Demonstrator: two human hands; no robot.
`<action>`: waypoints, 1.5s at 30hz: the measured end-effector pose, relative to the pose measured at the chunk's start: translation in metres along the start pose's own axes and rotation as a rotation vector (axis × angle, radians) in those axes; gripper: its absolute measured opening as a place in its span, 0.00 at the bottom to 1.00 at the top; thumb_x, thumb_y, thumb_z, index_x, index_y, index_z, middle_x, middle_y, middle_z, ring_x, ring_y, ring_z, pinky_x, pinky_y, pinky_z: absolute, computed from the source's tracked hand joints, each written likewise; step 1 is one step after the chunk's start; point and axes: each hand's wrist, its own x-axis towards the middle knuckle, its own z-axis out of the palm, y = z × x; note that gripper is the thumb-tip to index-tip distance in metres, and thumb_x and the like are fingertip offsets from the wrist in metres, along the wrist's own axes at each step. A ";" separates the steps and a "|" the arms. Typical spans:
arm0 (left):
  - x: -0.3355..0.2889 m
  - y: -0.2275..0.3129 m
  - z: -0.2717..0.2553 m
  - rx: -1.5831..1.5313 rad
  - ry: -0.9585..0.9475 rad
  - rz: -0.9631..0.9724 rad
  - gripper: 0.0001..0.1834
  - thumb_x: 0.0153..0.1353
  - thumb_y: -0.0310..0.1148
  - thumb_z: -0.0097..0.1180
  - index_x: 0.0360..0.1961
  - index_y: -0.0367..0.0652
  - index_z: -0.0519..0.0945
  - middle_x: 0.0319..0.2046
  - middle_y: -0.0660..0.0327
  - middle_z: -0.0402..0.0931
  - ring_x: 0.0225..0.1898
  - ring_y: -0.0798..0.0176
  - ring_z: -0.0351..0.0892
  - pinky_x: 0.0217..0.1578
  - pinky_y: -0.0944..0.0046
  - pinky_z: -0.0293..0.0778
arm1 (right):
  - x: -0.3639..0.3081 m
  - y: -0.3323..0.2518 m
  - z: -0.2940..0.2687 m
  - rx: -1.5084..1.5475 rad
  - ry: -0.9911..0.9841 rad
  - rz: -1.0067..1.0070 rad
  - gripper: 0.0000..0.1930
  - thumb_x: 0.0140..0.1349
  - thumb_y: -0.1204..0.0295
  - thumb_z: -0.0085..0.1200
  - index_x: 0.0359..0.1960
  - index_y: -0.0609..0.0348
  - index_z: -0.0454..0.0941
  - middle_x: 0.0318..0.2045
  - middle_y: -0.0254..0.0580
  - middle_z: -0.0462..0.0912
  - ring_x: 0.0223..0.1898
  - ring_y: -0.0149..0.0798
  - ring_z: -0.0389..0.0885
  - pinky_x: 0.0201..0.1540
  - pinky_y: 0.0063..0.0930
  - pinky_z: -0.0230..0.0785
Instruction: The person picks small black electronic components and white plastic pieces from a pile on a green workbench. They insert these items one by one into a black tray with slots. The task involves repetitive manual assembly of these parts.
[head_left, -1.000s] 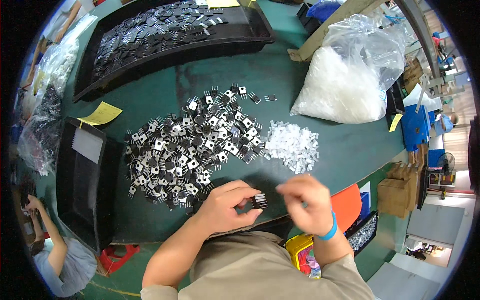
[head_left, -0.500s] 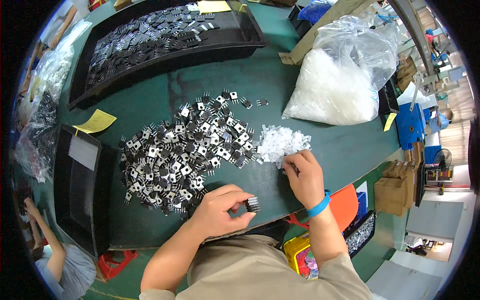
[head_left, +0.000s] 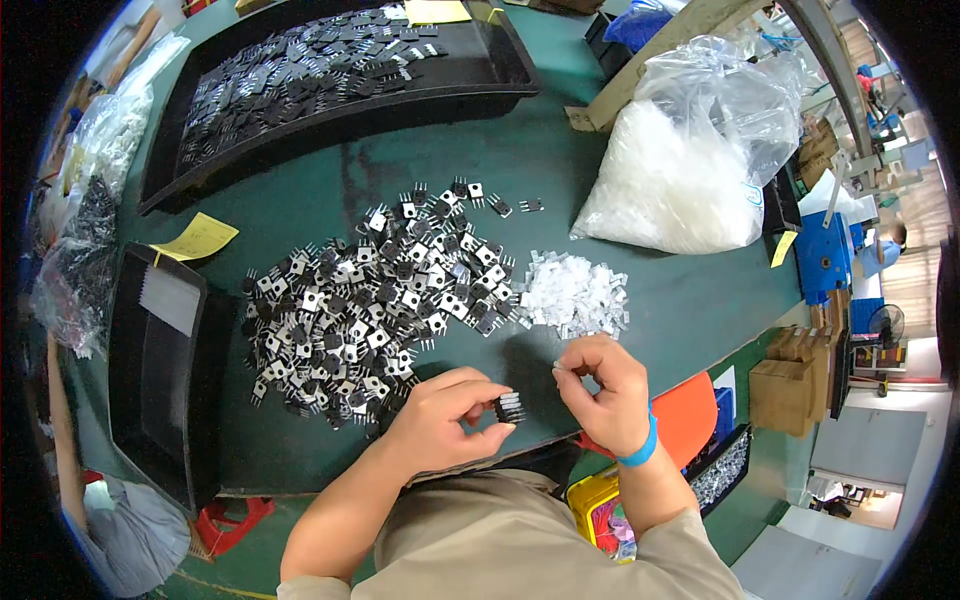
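The stack of small black components, banded with pale strips, is just off the near right edge of the loose component heap. From here I see the left hand gripping it between thumb and bent fingers. Farther right of the heap, the right hand pinches a tiny pale piece. Left of the heap is a yellow paper slip, its writing too small to read.
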 end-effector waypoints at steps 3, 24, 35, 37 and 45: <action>0.000 0.001 -0.002 0.007 -0.022 -0.013 0.19 0.47 0.25 0.72 0.43 0.36 0.84 0.30 0.61 0.77 0.24 0.70 0.73 0.25 0.70 0.72 | -0.002 -0.001 0.000 0.034 -0.021 0.023 0.08 0.54 0.85 0.62 0.34 0.62 0.80 0.33 0.44 0.83 0.32 0.39 0.82 0.34 0.28 0.74; 0.000 0.004 -0.003 0.009 -0.021 -0.038 0.16 0.49 0.27 0.72 0.40 0.38 0.83 0.32 0.62 0.78 0.26 0.70 0.76 0.26 0.70 0.75 | -0.003 -0.013 0.007 0.138 -0.233 -0.050 0.07 0.53 0.85 0.62 0.33 0.62 0.80 0.32 0.40 0.81 0.28 0.32 0.76 0.29 0.24 0.67; 0.000 0.003 -0.003 0.013 -0.030 -0.031 0.17 0.49 0.27 0.71 0.41 0.37 0.84 0.34 0.61 0.79 0.25 0.70 0.77 0.26 0.70 0.76 | -0.006 -0.018 0.002 0.073 -0.244 -0.128 0.13 0.49 0.85 0.56 0.37 0.62 0.84 0.34 0.47 0.82 0.32 0.45 0.82 0.35 0.32 0.76; 0.000 0.003 -0.003 0.013 -0.030 -0.031 0.16 0.49 0.27 0.71 0.41 0.37 0.84 0.34 0.61 0.80 0.25 0.70 0.77 0.27 0.70 0.76 | -0.007 -0.016 0.000 0.060 -0.222 -0.125 0.12 0.49 0.85 0.55 0.36 0.62 0.84 0.33 0.47 0.83 0.32 0.45 0.82 0.35 0.33 0.76; 0.001 0.003 -0.003 0.019 -0.044 -0.023 0.17 0.49 0.26 0.70 0.42 0.37 0.84 0.33 0.61 0.79 0.26 0.70 0.76 0.27 0.70 0.75 | 0.007 0.030 -0.005 -0.365 0.036 0.113 0.09 0.55 0.80 0.62 0.38 0.60 0.81 0.33 0.46 0.79 0.30 0.49 0.80 0.34 0.36 0.73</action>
